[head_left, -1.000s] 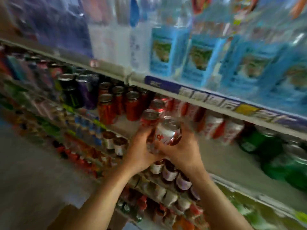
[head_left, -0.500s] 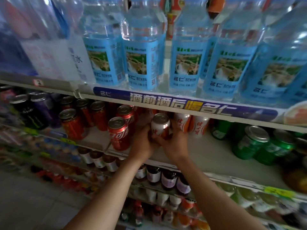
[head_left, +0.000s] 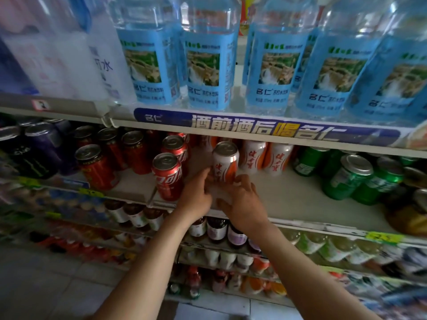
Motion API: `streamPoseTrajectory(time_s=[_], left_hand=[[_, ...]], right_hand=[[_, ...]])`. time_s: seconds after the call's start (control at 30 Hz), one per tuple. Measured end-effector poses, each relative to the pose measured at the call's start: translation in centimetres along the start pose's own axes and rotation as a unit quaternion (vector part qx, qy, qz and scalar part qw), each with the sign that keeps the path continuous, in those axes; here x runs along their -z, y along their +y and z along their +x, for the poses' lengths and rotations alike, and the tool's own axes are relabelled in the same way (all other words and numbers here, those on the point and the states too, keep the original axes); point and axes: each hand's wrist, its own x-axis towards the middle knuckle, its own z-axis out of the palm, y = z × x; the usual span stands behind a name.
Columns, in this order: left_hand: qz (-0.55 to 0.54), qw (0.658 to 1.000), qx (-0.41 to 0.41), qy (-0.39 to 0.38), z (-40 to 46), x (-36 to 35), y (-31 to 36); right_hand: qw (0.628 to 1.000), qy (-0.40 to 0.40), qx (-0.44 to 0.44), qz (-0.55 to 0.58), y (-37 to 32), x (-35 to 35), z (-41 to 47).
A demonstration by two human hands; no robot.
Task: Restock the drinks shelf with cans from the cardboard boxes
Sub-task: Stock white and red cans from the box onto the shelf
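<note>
Cans filled the middle shelf (head_left: 288,199), and the one being stocked, a white and orange can (head_left: 225,163), stood upright near the front edge, its long axis vertical, silver lid up and red lettering facing the aisle. The left hand (head_left: 196,197) had curled fingers against its lower left side, and the right hand (head_left: 245,204) cupped its base from the right, so the grip of both was closed around that can. Just beside it on the left stood a red cola can (head_left: 168,176), with another red can behind; more white and orange cans (head_left: 265,158) stood in a row just behind and to the right. Green cans (head_left: 353,179) sat well apart on the right, with bare shelf between. Darker red cans (head_left: 97,167) and black and purple cans (head_left: 34,151) crowded the left end. Overhead, water bottles with blue labels (head_left: 208,65) lined the upper shelf, whose edge carried a blue banner strip (head_left: 265,128) hanging low over the can tops. Below ran rows of small bottles (head_left: 217,229), and a pale tiled floor (head_left: 46,285) showed at the lower left.
</note>
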Motion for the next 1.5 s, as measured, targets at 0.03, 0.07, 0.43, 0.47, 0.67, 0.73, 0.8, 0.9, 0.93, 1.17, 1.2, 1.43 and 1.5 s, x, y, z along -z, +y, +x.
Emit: streamPoseTrajectory(time_s=[0.03,0.07,0.43,0.47,0.67,0.73,0.8,0.9,0.93,1.17,1.2,1.43,1.5], left_hand=[[-0.004,1.000,0.001,-0.013,0.0,0.1,-0.1],[-0.010,1.000,0.002,-0.026,0.0,0.2,-0.2],[0.024,0.996,0.042,-0.081,0.3,0.3,-0.1],[0.029,0.995,0.041,-0.084,0.3,0.3,-0.1],[0.062,0.993,0.032,-0.090,0.3,0.5,0.0],[0.068,0.993,0.029,-0.092,0.3,0.5,0.0],[0.069,0.993,0.029,-0.091,0.3,0.4,0.0],[0.070,0.994,0.027,-0.086,0.3,0.4,0.1],[0.067,0.994,0.030,-0.085,0.3,0.5,0.1],[0.057,0.996,0.033,-0.060,0.4,0.2,-0.3],[0.053,0.996,0.036,-0.059,0.4,0.0,-0.2],[0.058,0.996,0.032,-0.051,0.8,-0.2,-0.6],[0.062,0.997,0.028,-0.049,0.9,-0.3,-0.8]], right_hand=[[1.000,-0.005,-0.006,-0.012,-0.2,-0.1,0.1],[1.000,-0.014,-0.009,-0.023,-0.2,-0.2,0.4],[0.999,-0.016,-0.035,-0.032,0.1,-0.8,3.4],[0.999,-0.015,-0.037,-0.031,0.1,-0.9,3.5],[0.998,-0.016,-0.044,-0.033,0.0,-1.3,4.2],[0.998,-0.022,-0.051,-0.034,-0.1,-1.4,4.4],[0.998,-0.027,-0.056,-0.031,-0.2,-1.3,4.6],[0.997,-0.027,-0.064,-0.034,-0.4,-1.2,4.7],[0.997,-0.025,-0.057,-0.045,-0.5,-1.2,4.7],[0.991,-0.085,-0.037,-0.100,-1.0,0.3,6.7],[0.990,-0.088,-0.037,-0.106,-0.9,0.6,7.0],[0.990,-0.069,-0.006,-0.121,-0.4,0.3,6.8],[0.990,-0.054,0.008,-0.128,-0.1,0.0,6.6]])
